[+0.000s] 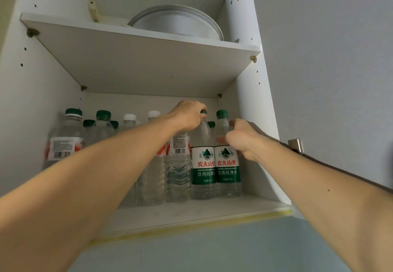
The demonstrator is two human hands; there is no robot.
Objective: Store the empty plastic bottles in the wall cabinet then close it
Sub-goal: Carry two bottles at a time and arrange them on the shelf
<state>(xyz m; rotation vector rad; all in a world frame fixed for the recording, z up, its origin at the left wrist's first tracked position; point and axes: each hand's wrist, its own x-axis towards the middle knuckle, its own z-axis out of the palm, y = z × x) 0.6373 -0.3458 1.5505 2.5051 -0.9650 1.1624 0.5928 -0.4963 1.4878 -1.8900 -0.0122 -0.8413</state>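
1. Wall cabinet (246,105) found open; lower shelf (191,212) already carrying a row of plastic bottles, upright, packed side by side from left wall to right wall
2. Left hand (187,115) curled over the cap and neck of a green-label bottle (203,165) standing on the lower shelf, second from the right in the front row; grip closed on it from above
3. Right hand (240,137) at the shoulder of the rightmost green-label bottle (227,165), fingers bent round it, thumb tip blurred; taken as holding or steadying it against its neighbour
4. Both held bottles seated on the shelf, touching each other; red-label bottles (63,146) further left, more caps visible behind
5. Upper shelf (148,59) holding a round white dish (178,22) only
6. Judged: storing nearly or fully done, last two bottles being set; no further bottles visible outside the cabinet
7. Left to do: release both hands, swing door (340,59) shut by its handle (296,144); door standing wide open at right
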